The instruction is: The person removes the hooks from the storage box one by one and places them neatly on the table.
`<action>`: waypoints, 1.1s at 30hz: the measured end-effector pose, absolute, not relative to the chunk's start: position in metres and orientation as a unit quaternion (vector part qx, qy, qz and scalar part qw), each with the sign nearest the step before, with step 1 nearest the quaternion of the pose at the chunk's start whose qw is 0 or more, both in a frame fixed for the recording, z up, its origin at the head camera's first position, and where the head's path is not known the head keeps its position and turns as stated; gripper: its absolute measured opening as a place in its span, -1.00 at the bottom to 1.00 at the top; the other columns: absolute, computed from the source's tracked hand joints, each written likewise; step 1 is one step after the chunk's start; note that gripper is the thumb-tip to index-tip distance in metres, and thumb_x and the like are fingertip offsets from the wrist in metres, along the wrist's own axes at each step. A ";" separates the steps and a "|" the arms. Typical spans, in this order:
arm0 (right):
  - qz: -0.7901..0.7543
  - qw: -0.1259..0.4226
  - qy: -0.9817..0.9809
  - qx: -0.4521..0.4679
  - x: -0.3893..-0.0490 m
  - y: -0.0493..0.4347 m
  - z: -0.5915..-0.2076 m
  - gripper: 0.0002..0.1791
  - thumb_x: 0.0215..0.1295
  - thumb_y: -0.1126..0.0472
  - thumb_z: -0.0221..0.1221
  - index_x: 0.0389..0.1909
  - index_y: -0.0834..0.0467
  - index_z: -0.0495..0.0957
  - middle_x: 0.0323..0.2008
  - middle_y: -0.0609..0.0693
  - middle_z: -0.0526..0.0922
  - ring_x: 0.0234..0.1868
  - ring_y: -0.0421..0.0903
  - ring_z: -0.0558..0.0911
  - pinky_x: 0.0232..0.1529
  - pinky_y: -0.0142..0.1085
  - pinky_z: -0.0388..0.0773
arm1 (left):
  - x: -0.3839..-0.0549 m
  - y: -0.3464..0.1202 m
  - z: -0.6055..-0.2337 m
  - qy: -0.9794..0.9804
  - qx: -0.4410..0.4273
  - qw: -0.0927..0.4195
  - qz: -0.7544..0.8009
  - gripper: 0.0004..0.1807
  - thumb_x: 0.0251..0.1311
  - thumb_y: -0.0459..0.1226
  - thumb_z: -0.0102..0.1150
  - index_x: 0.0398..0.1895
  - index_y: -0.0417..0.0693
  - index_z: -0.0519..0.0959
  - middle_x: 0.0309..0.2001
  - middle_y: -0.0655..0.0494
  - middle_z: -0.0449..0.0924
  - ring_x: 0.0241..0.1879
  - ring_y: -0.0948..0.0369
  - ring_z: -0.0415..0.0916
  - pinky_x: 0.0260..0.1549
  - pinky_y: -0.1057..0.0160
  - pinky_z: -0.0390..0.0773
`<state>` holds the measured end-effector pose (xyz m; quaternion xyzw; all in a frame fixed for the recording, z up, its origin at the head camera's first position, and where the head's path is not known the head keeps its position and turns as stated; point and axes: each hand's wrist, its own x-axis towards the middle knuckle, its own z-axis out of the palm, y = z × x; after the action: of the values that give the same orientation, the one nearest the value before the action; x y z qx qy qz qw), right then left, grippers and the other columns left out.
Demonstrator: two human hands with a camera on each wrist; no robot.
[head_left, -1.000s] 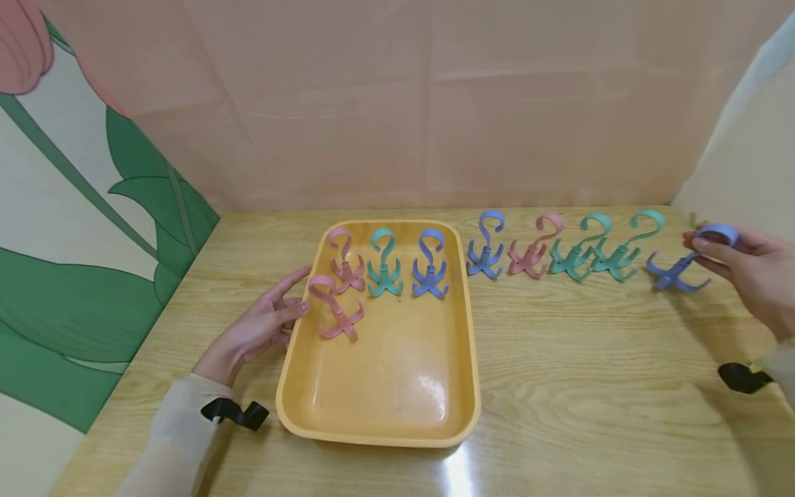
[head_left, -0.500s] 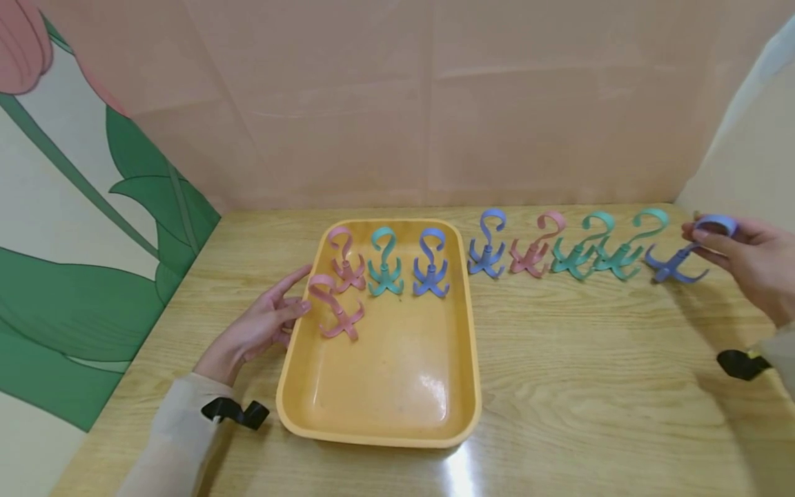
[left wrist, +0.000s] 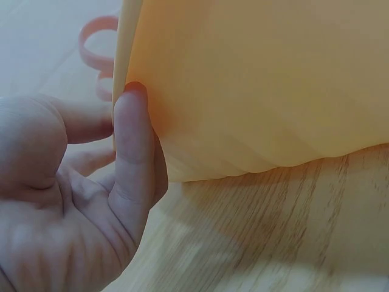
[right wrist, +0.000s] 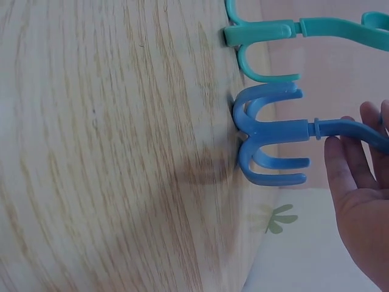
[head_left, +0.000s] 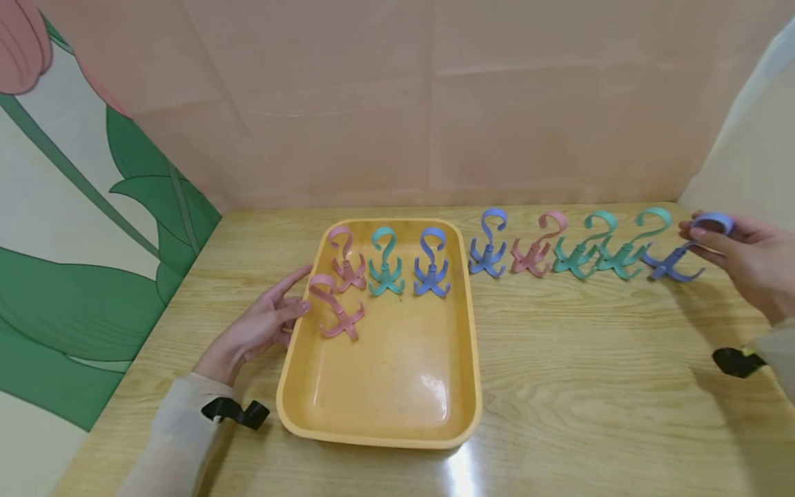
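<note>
My right hand [head_left: 748,255] holds a blue four-pronged hanging hook [head_left: 672,266] by its curved top. In the right wrist view, the prongs of this blue hook [right wrist: 273,131] point down at the wooden table, beside a green hook [right wrist: 261,31]. At the left, my left hand [head_left: 267,317] grips the rim of the yellow tray [head_left: 379,440]; the left wrist view shows its fingers [left wrist: 132,146] against the tray's outer wall [left wrist: 261,91]. Inside the tray lie two pink hooks [head_left: 343,321], one green hook [head_left: 386,276] and one blue hook [head_left: 431,276].
Right of the tray, a row along the table's back holds a blue hook [head_left: 487,259], a pink hook [head_left: 530,259] and two green hooks [head_left: 573,259]. A pinkish cloth backdrop [head_left: 373,138] rises behind the table [head_left: 590,386]. A flower-painted panel [head_left: 74,276] stands at left.
My right hand has shifted slightly left with the blue hook, bringing its prongs up to the nearest green hook. The left hand and the tray stay in place.
</note>
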<state>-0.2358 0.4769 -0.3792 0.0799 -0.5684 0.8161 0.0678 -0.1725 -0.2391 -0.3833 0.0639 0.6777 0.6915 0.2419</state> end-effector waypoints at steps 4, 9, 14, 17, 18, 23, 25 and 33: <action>0.817 0.063 -0.567 0.079 -0.235 0.478 -0.380 -0.65 0.36 0.68 -0.04 -0.01 0.40 0.62 -0.15 0.13 0.76 -0.13 -0.07 0.76 -0.15 -0.32 0.68 | -0.173 -0.239 -0.383 0.680 0.063 0.241 0.690 -0.23 0.54 -0.31 -0.04 0.65 0.22 -0.13 0.10 -0.42 0.50 -0.26 -0.02 0.72 -0.46 0.04 0.73; 0.814 0.056 -0.573 0.075 -0.235 0.480 -0.380 -0.64 0.37 0.68 -0.05 0.01 0.38 0.61 -0.14 0.12 0.76 -0.12 -0.08 0.76 -0.16 -0.33 0.69 | -0.172 -0.239 -0.383 0.680 0.065 0.240 0.689 -0.23 0.54 -0.31 -0.04 0.65 0.21 -0.13 0.10 -0.42 0.50 -0.25 -0.02 0.72 -0.45 0.03 0.73; 0.810 0.042 -0.579 0.079 -0.234 0.482 -0.381 -0.63 0.37 0.69 -0.07 0.01 0.38 0.60 -0.12 0.11 0.75 -0.11 -0.07 0.75 -0.14 -0.33 0.69 | -0.172 -0.239 -0.383 0.681 0.066 0.240 0.688 -0.24 0.54 -0.31 -0.03 0.65 0.22 -0.12 0.09 -0.40 0.51 -0.26 -0.03 0.72 -0.46 0.04 0.73; 0.808 0.037 -0.581 0.085 -0.235 0.482 -0.382 -0.64 0.37 0.69 -0.08 0.00 0.41 0.59 -0.11 0.12 0.74 -0.10 -0.06 0.75 -0.13 -0.33 0.68 | -0.172 -0.239 -0.383 0.682 0.066 0.240 0.687 -0.24 0.54 -0.31 -0.03 0.65 0.22 -0.12 0.09 -0.40 0.51 -0.26 -0.03 0.72 -0.47 0.04 0.73; 0.807 0.036 -0.582 0.088 -0.235 0.483 -0.383 -0.65 0.37 0.69 -0.08 0.00 0.42 0.58 -0.11 0.12 0.74 -0.10 -0.06 0.75 -0.12 -0.33 0.68 | -0.172 -0.239 -0.383 0.682 0.065 0.240 0.687 -0.24 0.53 -0.31 -0.03 0.65 0.22 -0.12 0.09 -0.40 0.51 -0.26 -0.03 0.72 -0.46 0.04 0.73; 0.811 0.030 -0.577 0.094 -0.236 0.483 -0.385 -0.67 0.37 0.70 -0.09 -0.03 0.44 0.58 -0.11 0.14 0.74 -0.10 -0.04 0.75 -0.12 -0.30 0.68 | -0.172 -0.239 -0.383 0.682 0.064 0.241 0.688 -0.24 0.54 -0.31 -0.04 0.65 0.22 -0.12 0.12 -0.42 0.50 -0.24 -0.03 0.72 -0.45 0.04 0.73; 0.812 0.028 -0.576 0.091 -0.236 0.484 -0.385 -0.66 0.38 0.69 -0.08 -0.01 0.43 0.58 -0.11 0.14 0.75 -0.10 -0.04 0.75 -0.13 -0.30 0.69 | -0.172 -0.239 -0.383 0.682 0.064 0.241 0.688 -0.24 0.54 -0.31 -0.04 0.65 0.22 -0.12 0.13 -0.43 0.49 -0.24 -0.03 0.72 -0.45 0.04 0.73; 0.793 0.031 -0.605 0.072 -0.232 0.486 -0.384 -0.66 0.40 0.63 -0.02 0.05 0.33 0.58 -0.10 0.05 0.76 -0.09 -0.16 0.74 -0.17 -0.39 0.68 | -0.172 -0.239 -0.384 0.678 0.066 0.241 0.691 -0.23 0.53 -0.31 -0.03 0.65 0.22 -0.13 0.14 -0.44 0.48 -0.26 -0.02 0.72 -0.45 0.04 0.73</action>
<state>-0.2322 0.4863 -0.3842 0.0722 -0.6047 0.7926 0.0305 -0.1722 -0.2391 -0.3838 0.0663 0.6785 0.6908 0.2410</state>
